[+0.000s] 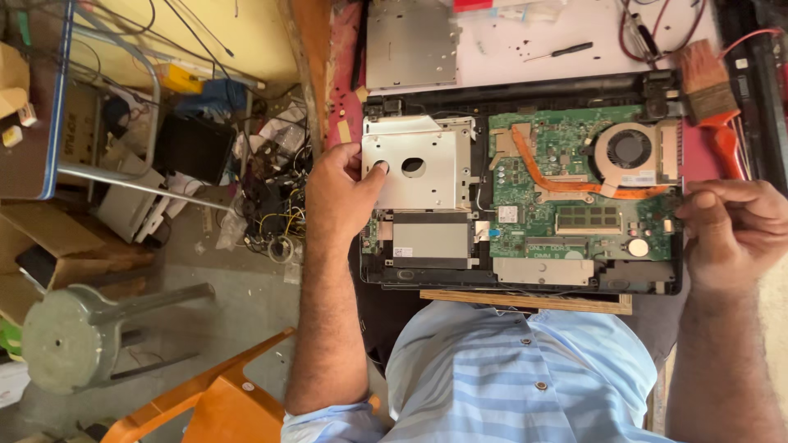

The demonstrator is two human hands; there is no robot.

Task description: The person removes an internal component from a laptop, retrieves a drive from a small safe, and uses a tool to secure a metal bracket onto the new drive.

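An opened laptop base (pixel 525 283) lies on the workbench with its green circuit board (pixel 566 176), round fan (pixel 628 152) and copper heat pipe exposed. My left hand (pixel 341 193) rests at the laptop's left edge, thumb pressed into a hole of the silver metal drive bracket (pixel 427 168). Below the bracket sits a grey hard drive (pixel 431 242). My right hand (pixel 730 234) grips the laptop's right edge, fingers curled over the rim.
A silver optical drive (pixel 410 45), a small screwdriver (pixel 562 52) and a brush with an orange handle (pixel 712 94) lie behind the laptop. On the floor at left stand a grey stool (pixel 70 336), an orange chair (pixel 217 402), cardboard boxes and tangled cables (pixel 275 205).
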